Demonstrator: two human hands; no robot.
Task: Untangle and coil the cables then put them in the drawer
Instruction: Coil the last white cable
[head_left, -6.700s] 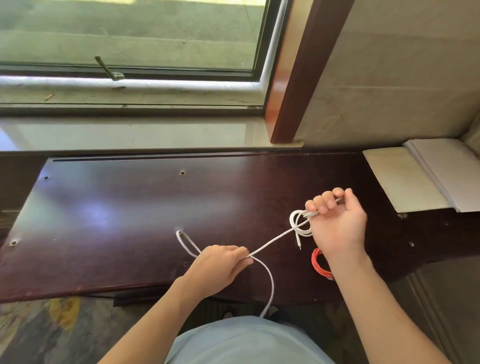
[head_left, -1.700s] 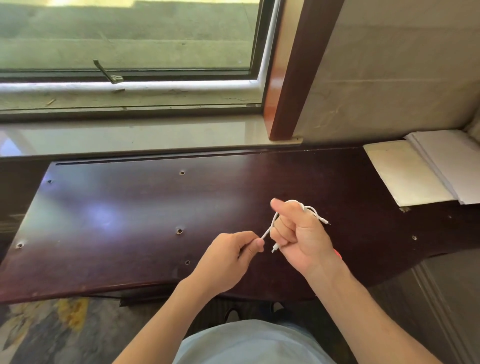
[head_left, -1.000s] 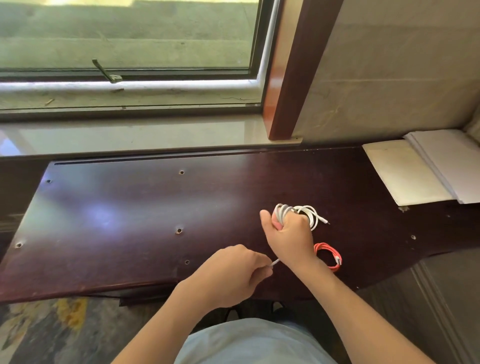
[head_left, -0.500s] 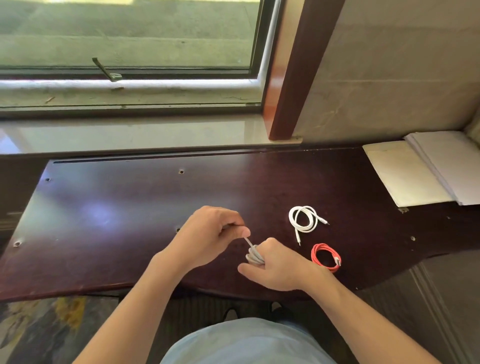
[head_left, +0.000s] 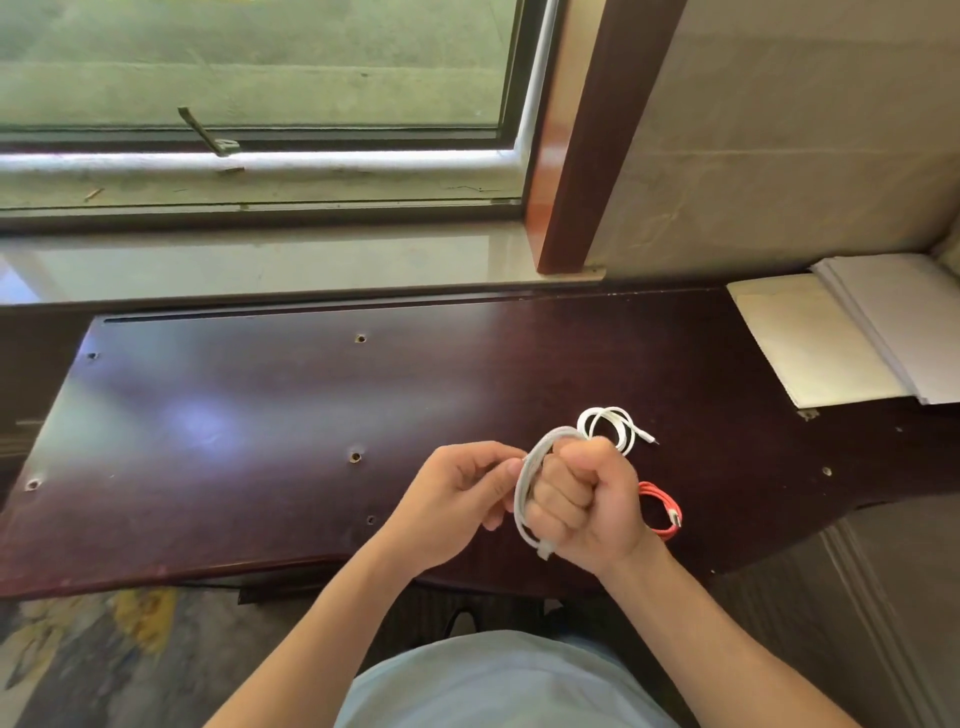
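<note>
Right hand (head_left: 587, 506) with grey cable (head_left: 525, 493) near desk edge (head_left: 208, 570)

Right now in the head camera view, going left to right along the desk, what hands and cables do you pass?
left hand → grey cable wound around the right hand → red cable. The white cable lies farther back, overlapping the right hand's span, so it is left out.
</note>
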